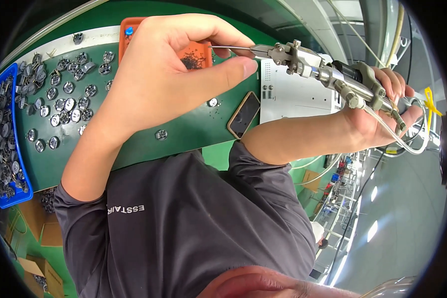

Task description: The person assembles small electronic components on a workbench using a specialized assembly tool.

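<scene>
My right hand (377, 107) grips a metal pneumatic screwdriver (328, 74) with its fingers wrapped round the body, held above the right side of the bench. A clear hose (407, 146) runs from the tool. At the tool's narrow nose, my left hand (169, 74) closes thumb and index finger in a pinch. From the nose a thin metal bit (228, 47) points left, passing between those fingers. Behind the left hand, and partly hidden by it, lies an orange tray (129, 24) with small dark screws (192, 60) and a small blue piece inside.
Many round metal-and-black parts (69, 103) lie scattered across the green bench (134, 154). At the far left, a blue tray (15, 201) holds more of them. A phone (244, 115) rests beside a silver metal box (293, 94). Cardboard boxes (52, 233) stand below at left.
</scene>
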### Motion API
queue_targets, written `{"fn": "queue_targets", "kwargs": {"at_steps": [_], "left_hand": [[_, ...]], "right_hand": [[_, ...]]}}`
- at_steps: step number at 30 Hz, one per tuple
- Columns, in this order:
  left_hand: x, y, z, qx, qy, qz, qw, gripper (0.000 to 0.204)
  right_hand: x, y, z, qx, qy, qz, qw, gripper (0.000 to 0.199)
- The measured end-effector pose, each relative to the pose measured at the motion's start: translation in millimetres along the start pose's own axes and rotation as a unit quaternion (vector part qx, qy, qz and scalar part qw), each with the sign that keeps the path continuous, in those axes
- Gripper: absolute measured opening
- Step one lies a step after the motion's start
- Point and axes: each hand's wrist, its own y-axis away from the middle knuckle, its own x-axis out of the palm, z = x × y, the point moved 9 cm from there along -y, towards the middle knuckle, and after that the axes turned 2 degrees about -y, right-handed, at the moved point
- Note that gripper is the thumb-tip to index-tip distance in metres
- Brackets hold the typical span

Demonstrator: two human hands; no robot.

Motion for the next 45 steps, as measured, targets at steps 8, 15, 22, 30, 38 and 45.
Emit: {"fn": "queue_targets", "kwargs": {"at_steps": [8,15,22,30,38,45], "left_hand": [[26.8,3.1,14.2,-0.021,0.353,-0.002,0.935,0.026],[33.8,2.8,14.0,0.024,0.468,-0.030,0.883,0.022],[44.1,7.5,9.3,0.000,0.546,-0.057,0.836,0.020],[50.2,5.7,2.4,0.021,0.520,-0.078,0.850,0.024],[55.4,2.5,-15.9,0.049,0.457,-0.088,0.884,0.018],[56.4,2.6,-20.9,0.063,0.443,-0.081,0.890,0.019]], "right_hand": [[11.8,12.3,-4.6,-0.037,-0.038,-0.001,0.999,0.030],[12.4,20.3,2.8,-0.083,-0.025,0.006,0.996,0.027],[5.4,25.8,-3.8,-0.084,-0.076,0.004,0.994,0.030],[1.8,22.3,8.7,-0.113,-0.073,-0.026,0.991,0.030],[-3.6,15.7,24.2,-0.101,-0.067,-0.074,0.990,0.039],[2.2,16.4,25.6,-0.111,-0.077,-0.079,0.988,0.033]]}}
